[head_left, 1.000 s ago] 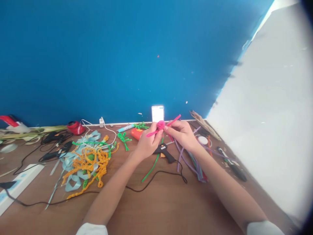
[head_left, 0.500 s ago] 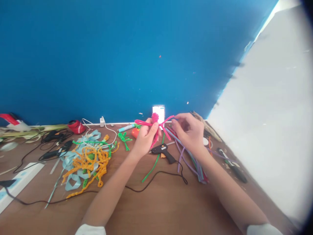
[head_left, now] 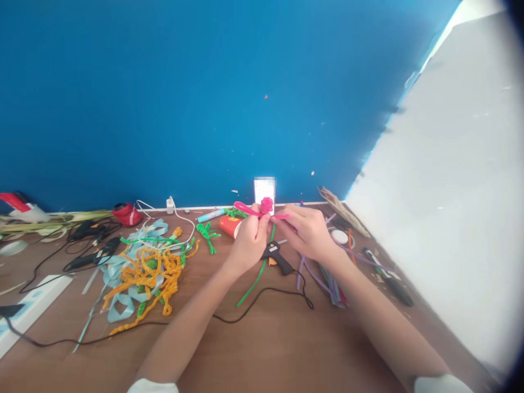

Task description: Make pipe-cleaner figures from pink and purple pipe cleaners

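Observation:
A small pink pipe-cleaner figure (head_left: pixel 266 205) with a round coiled top is held up in front of a bright phone screen (head_left: pixel 262 189). My left hand (head_left: pixel 250 236) pinches its middle, and a pink loop sticks out to the left. On the right, my right hand (head_left: pixel 306 228) has its fingers closed on a pink pipe-cleaner end, close beside the left hand. The lower part of the figure is hidden by my fingers. Below the hands lies a black glue gun (head_left: pixel 279 257) on the table, near a green pipe cleaner (head_left: pixel 254 285).
Left lies a tangle of orange pipe cleaners (head_left: pixel 153 273) and pale blue ribbon (head_left: pixel 123 305). A green pipe-cleaner figure (head_left: pixel 207 236) and a red can (head_left: pixel 230 226) stand nearer the hands. A white power strip (head_left: pixel 35 305) sits far left, a dark-handled tool (head_left: pixel 395 286) right.
Both hands have drawn together; my right hand has moved left toward the figure, bringing its pink strand in. My left hand has shifted slightly right, uncovering more of the red can.

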Available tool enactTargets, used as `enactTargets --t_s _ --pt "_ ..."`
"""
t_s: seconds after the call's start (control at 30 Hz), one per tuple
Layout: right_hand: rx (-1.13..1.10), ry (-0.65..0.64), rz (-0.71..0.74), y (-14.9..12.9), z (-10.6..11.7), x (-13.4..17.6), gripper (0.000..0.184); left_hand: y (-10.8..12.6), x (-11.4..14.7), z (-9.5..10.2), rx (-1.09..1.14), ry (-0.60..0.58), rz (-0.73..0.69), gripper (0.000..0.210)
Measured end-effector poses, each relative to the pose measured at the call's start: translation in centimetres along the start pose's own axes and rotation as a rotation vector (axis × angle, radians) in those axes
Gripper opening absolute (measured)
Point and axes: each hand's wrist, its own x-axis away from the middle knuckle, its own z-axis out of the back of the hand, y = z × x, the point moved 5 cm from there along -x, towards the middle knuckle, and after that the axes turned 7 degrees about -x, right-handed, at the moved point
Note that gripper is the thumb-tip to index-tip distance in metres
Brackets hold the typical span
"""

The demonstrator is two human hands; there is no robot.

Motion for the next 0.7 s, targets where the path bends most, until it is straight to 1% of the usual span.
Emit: enactTargets --t_s 0.07,0.1,0.13,0.2,0.23,0.27,0.3,0.33,0.4,0.47,0.53,0.6,0.63,0.7 --pt "-0.291 0.047 -0.201 0.4 -0.4 0.0 0.028 0.4 0.1 0.3 -0.109 0.044 -0.051 0.024" --pt "-0.475 0.069 -0.335 0.7 -0.9 0.0 0.029 0.6 0.2 0.4 -0.148 0.049 -0.073 0.02" --pt "-0.681 0.081 -0.476 1.1 -1.5 0.2 0.03 0.8 0.2 0.5 -0.18 0.04 -0.094 0.018" --pt "-1.092 0.044 -0.721 1.3 -3.1 0.5 0.031 1.1 0.1 0.5 -0.229 -0.007 -0.133 0.014" --pt "-1.268 0.007 -0.808 1.2 -3.9 0.6 0.031 1.2 0.1 0.5 -0.242 -0.026 -0.147 0.014" --pt "-1.402 -0.026 -0.866 1.0 -4.4 0.7 0.03 1.1 0.0 0.6 -0.243 -0.037 -0.153 0.014" --pt "-1.481 -0.045 -0.896 0.9 -4.8 0.8 0.029 1.0 -0.1 0.7 -0.23 -0.035 -0.153 0.015" --pt "-1.498 -0.043 -0.907 0.9 -4.9 0.8 0.029 0.9 -0.2 0.8 -0.206 -0.02 -0.145 0.017" --pt "-1.374 0.024 -0.88 1.3 -4.6 0.8 0.029 0.4 -0.5 1.0 -0.136 0.025 -0.108 0.022" --pt "-1.148 0.101 -0.795 1.7 -3.7 0.7 0.033 -0.1 -0.6 1.0 -0.037 0.042 -0.045 0.027" --pt "-0.886 0.174 -0.663 1.9 -2.5 0.5 0.03 -0.5 -0.7 0.6 0.088 0.008 0.014 0.03" --pt "-0.554 0.247 -0.501 1.9 -1.1 0.3 0.018 -0.6 -0.8 0.2 0.204 -0.046 0.057 0.032" --pt "-0.372 0.278 -0.412 1.7 -0.4 0.3 0.015 -0.5 -0.8 0.0 0.245 -0.065 0.08 0.033" --pt "-0.06 0.302 -0.233 1.3 0.5 0.2 0.025 -0.5 -0.8 -0.2 0.307 -0.071 0.138 0.036"
